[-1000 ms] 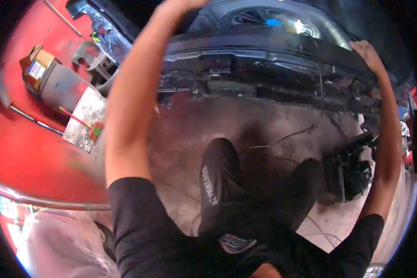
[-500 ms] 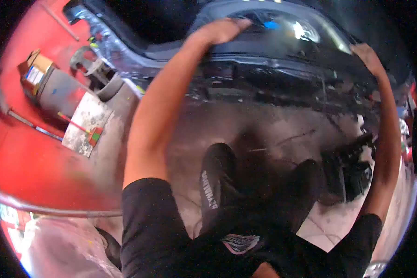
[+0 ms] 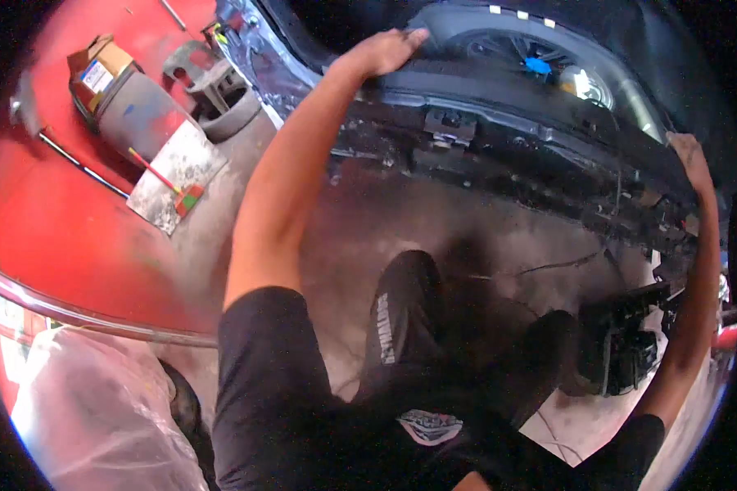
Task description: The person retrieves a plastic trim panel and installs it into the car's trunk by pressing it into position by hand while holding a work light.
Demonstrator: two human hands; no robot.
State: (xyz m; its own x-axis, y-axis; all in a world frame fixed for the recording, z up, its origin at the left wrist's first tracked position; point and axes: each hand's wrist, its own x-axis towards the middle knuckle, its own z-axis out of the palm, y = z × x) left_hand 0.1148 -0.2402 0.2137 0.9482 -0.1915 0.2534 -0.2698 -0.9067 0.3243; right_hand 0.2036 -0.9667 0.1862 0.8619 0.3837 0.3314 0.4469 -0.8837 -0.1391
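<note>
A long dark trim panel [image 3: 499, 92] lies along the rear sill of a car's open trunk. My left hand [image 3: 389, 52] is closed on its left part, the fingertips pointing right and partly hidden. At the panel's far right end, my right hand [image 3: 689, 157] is closed over the edge with bent fingers. Beyond the panel, a wheel [image 3: 516, 51] with a blue piece at its middle sits in the trunk floor. Below the sill, the bare rear body [image 3: 454, 127] shows brackets and no bumper cover.
A grey bin [image 3: 143, 110] with a cardboard box [image 3: 102, 69] stands by the red wall at left, near a stained board [image 3: 180, 168] and a small brush [image 3: 190, 199]. Black parts [image 3: 618, 352] lie on the floor at right. Plastic sheeting [image 3: 98, 409] covers something at lower left.
The view has shifted, so the car and bin appear farther right. Both hands stay on the panel, and the wheel in the trunk now shows more clearly.
</note>
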